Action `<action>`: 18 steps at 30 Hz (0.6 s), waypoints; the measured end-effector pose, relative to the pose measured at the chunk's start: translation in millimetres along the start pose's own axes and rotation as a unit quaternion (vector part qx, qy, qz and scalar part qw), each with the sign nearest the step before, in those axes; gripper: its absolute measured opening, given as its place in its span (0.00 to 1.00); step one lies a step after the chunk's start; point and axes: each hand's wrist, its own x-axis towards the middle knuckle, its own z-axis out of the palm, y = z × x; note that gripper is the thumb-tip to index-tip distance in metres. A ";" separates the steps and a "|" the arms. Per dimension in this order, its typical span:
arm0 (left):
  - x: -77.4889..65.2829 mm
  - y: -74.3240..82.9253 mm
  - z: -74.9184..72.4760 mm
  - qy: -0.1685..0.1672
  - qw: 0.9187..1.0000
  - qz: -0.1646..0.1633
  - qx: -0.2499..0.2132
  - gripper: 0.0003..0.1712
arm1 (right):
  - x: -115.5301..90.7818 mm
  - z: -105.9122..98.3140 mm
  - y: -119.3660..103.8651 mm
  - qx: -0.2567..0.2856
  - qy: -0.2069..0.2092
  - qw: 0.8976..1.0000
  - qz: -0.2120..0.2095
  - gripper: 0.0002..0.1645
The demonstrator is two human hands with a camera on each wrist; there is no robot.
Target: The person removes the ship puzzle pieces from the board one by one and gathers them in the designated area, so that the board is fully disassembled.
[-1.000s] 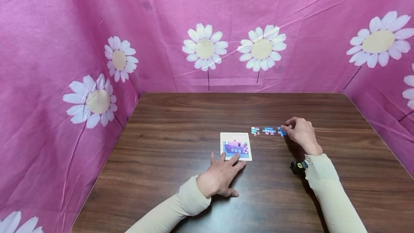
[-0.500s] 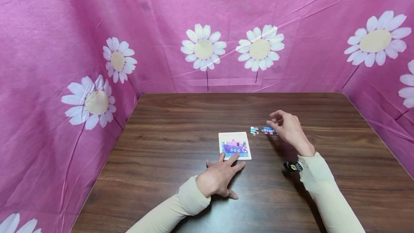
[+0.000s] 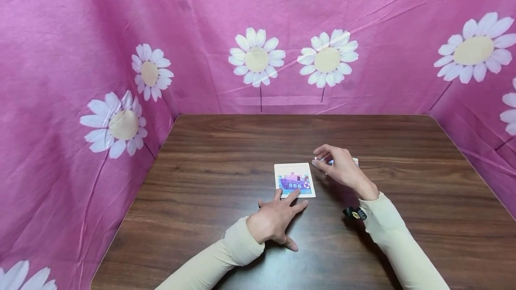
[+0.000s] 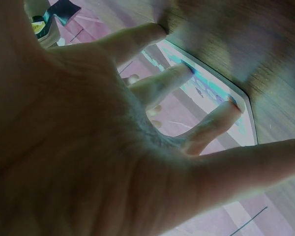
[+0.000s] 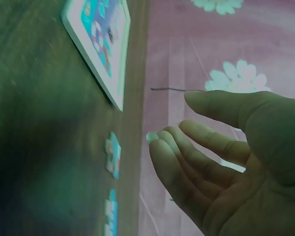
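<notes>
A white-bordered jigsaw board (image 3: 284, 168) with a purple ship picture lies on the table. My left hand (image 3: 275, 219) is spread flat, with fingertips resting on the board's near edge; the left wrist view shows those fingertips (image 4: 184, 71) on its border. To the right of the board my right hand (image 3: 340, 167) hovers over a row of loose jigsaw pieces, thumb and fingers apart and nothing between them. One jigsaw piece (image 3: 356, 162) shows behind the hand, which hides much of the row. Two pieces appear in the right wrist view, the nearer to the board being a small blue-and-pink piece (image 5: 114, 155).
The brown wood-grain table (image 3: 209, 160) reaches back to a pink curtain (image 3: 193, 35) printed with white daisies, which also hangs along both sides. A small black device (image 3: 354, 213) sits at my right wrist.
My right hand has let go of the rightmost jigsaw piece and moved left along the row towards the board. My left hand has stayed on the board's near edge.
</notes>
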 end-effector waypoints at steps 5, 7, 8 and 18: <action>1.1 1.2 0.1 -0.007 1.000 -0.005 0.007 0.66 | -0.3 12.9 -2.0 0.013 -0.026 1.000 -0.008 0.14; 1.5 1.3 0.2 -0.008 1.000 -0.007 0.008 0.66 | -0.2 17.5 -3.6 0.021 -0.037 0.999 -0.008 0.13; 1.7 1.3 0.4 -0.009 1.000 -0.008 0.008 0.66 | -0.1 19.6 -4.1 0.023 -0.043 0.999 -0.008 0.13; 1.7 0.1 -0.1 -0.018 1.000 -0.007 0.007 0.67 | 0.6 40.1 -8.6 0.040 -0.064 0.997 -0.010 0.13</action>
